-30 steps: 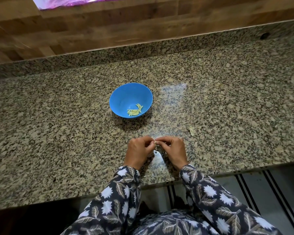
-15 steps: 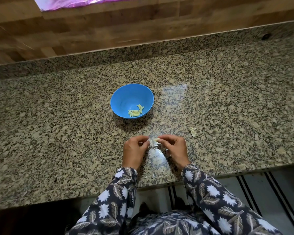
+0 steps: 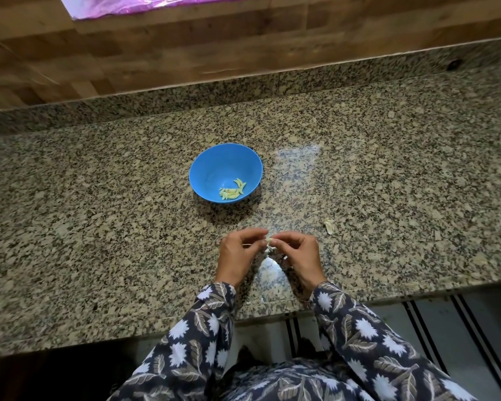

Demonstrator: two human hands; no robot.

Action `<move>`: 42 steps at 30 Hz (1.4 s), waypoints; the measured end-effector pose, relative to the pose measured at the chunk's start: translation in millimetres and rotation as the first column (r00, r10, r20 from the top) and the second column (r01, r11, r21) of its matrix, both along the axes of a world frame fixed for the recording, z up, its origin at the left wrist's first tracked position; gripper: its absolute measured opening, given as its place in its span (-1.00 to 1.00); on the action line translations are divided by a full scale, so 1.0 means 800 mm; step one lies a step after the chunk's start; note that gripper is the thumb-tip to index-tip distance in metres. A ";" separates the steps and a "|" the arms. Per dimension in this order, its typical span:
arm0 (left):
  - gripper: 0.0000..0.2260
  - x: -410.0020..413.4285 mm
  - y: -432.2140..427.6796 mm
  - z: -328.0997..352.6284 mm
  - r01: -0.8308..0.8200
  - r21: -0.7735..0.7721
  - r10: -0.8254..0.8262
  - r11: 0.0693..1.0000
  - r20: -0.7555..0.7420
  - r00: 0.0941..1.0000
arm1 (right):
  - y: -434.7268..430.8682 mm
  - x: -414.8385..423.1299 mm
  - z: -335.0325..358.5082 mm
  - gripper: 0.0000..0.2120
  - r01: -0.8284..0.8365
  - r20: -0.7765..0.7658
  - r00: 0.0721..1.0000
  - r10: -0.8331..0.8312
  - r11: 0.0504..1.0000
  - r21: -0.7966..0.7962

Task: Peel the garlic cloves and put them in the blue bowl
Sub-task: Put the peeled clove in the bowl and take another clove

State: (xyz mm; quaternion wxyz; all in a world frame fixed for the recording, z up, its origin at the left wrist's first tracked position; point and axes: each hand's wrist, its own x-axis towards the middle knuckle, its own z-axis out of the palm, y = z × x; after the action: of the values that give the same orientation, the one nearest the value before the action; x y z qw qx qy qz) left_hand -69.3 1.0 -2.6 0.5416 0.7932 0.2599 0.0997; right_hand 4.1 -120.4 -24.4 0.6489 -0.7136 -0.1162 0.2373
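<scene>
Granite, speckled tan and black, makes up the counter [image 3: 99, 227] that everything sits on. One blue bowl [image 3: 214, 166] stands upright towards its middle, well apart from the hands and farther from the person. In the bowl's bottom, on the side nearest the person, lies a small heap of peeled cloves [image 3: 232, 191], pale yellow and packed too close to count for certain.

Two hands work near the counter's front edge. The left hand [image 3: 236, 253] and the right hand [image 3: 297, 253] meet at their fingertips, and each pinches the same single garlic clove [image 3: 269, 241] between thumb and curled fingers. A thin shred of skin [image 3: 268, 250] hangs just below the clove, between the hands. One loose piece of peel [image 3: 329, 226] lies on the counter, near the right hand and on its outer side. Both arms wear dark sleeves [image 3: 194, 337] printed with white flowers and grey leaves.

Behind the counter runs a wood-patterned wall [image 3: 185, 47], with one shiny pink sheet [image 3: 156, 2] at the top edge.

Compared with half a second ago, the bowl, the heap and the loose peel lie where they did, and both hands keep their pinch on the clove, their fingertips drawn a little closer together.
</scene>
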 end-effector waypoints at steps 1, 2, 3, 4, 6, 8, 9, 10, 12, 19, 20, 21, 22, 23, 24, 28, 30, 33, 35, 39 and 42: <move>-0.77 0.001 0.000 0.000 -0.004 -0.021 0.004 1.000 -0.001 1.000 | 0.001 0.000 0.000 -0.91 -0.010 -0.004 1.000 0.010 1.000 0.005; -0.76 0.000 0.001 -0.002 -0.018 -0.036 0.018 0.999 0.000 1.000 | 0.002 0.000 0.000 -0.91 -0.017 -0.010 1.000 0.017 1.000 0.006; -0.76 -0.001 0.003 -0.003 -0.048 -0.036 0.049 0.998 0.005 0.999 | 0.002 -0.001 0.000 -0.91 -0.019 -0.013 1.000 0.019 1.000 -0.001; -0.77 -0.004 0.009 -0.005 -0.101 -0.015 0.101 0.995 0.011 0.995 | 0.001 0.000 0.000 -0.89 -0.013 -0.008 1.000 0.013 1.000 -0.021; -0.78 -0.013 0.027 -0.010 -0.251 0.053 0.250 0.967 0.025 0.968 | -0.002 0.001 -0.002 -0.83 0.020 0.053 0.999 -0.014 0.994 -0.104; -0.79 -0.030 0.051 -0.018 -0.399 0.115 0.400 0.910 0.016 0.916 | -0.007 0.000 -0.003 -0.77 0.054 0.168 0.986 -0.021 0.979 -0.196; -0.79 -0.040 0.062 -0.024 -0.442 0.149 0.448 0.885 -0.011 0.894 | -0.009 -0.001 -0.004 -0.75 0.065 0.220 0.975 -0.013 0.971 -0.229; -0.79 -0.049 0.071 -0.030 -0.458 0.186 0.474 0.869 -0.051 0.879 | -0.010 -0.002 -0.005 -0.74 0.069 0.263 0.965 0.001 0.964 -0.258; -0.80 -0.062 0.078 -0.038 -0.431 0.288 0.482 0.855 -0.135 0.866 | -0.013 -0.004 -0.009 -0.72 0.064 0.337 0.940 0.048 0.948 -0.312; -0.62 -0.055 0.002 -0.047 0.048 0.396 -0.028 0.917 -0.057 0.998 | -0.028 -0.012 -0.018 -0.72 0.105 0.381 0.924 0.021 0.946 -0.306; -0.60 -0.049 -0.009 -0.051 0.153 0.377 -0.122 0.914 -0.104 0.987 | -0.031 -0.013 -0.018 -0.72 0.122 0.355 0.935 -0.011 0.949 -0.292; -0.58 -0.040 -0.015 -0.053 0.221 0.361 -0.183 0.906 -0.137 0.973 | -0.034 -0.014 -0.018 -0.72 0.134 0.338 0.941 -0.034 0.951 -0.279; -0.57 -0.029 -0.017 -0.053 0.263 0.351 -0.221 0.899 -0.156 0.963 | -0.037 -0.015 -0.018 -0.71 0.141 0.326 0.944 -0.048 0.954 -0.266; -0.56 -0.017 -0.016 -0.052 0.295 0.343 -0.252 0.892 -0.166 0.954 | -0.040 -0.017 -0.019 -0.70 0.144 0.316 0.947 -0.060 0.958 -0.249; -0.57 -0.005 -0.014 -0.049 0.333 0.336 -0.289 0.881 -0.174 0.941 | -0.042 -0.018 -0.019 -0.70 0.150 0.306 0.949 -0.074 0.961 -0.232; -0.61 0.011 -0.007 -0.048 0.544 0.378 -0.492 0.749 -0.233 0.839 | -0.043 -0.018 -0.019 -0.69 0.199 0.298 0.945 -0.132 0.958 -0.207; -0.61 -0.004 -0.002 -0.050 0.617 0.406 -0.572 0.674 -0.242 0.784 | -0.043 -0.018 -0.020 -0.69 0.197 0.296 0.946 -0.131 0.959 -0.206; -0.57 -0.033 0.012 -0.051 0.687 0.381 -0.641 0.619 -0.261 0.722 | -0.043 -0.019 -0.021 -0.69 0.198 0.292 0.947 -0.133 0.958 -0.206; -0.49 -0.047 0.021 -0.048 0.705 0.326 -0.647 0.630 -0.282 0.709 | -0.043 -0.019 -0.022 -0.68 0.206 0.304 0.943 -0.134 0.954 -0.219; -0.32 -0.056 0.025 -0.047 0.747 0.381 -0.662 0.545 -0.351 0.662 | -0.043 -0.019 -0.023 -0.67 0.200 0.343 0.934 -0.101 0.943 -0.266; -0.30 -0.056 0.026 -0.053 0.744 0.438 -0.647 0.505 -0.378 0.662 | -0.042 -0.019 -0.026 -0.67 0.200 0.351 0.932 -0.095 0.940 -0.277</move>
State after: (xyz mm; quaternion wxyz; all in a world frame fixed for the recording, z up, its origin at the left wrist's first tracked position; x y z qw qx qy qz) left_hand -114.3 21.7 -45.2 0.2544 0.9561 -0.0795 -0.1216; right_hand -10.9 -154.3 -45.0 0.5169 -0.8423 -0.1310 0.0788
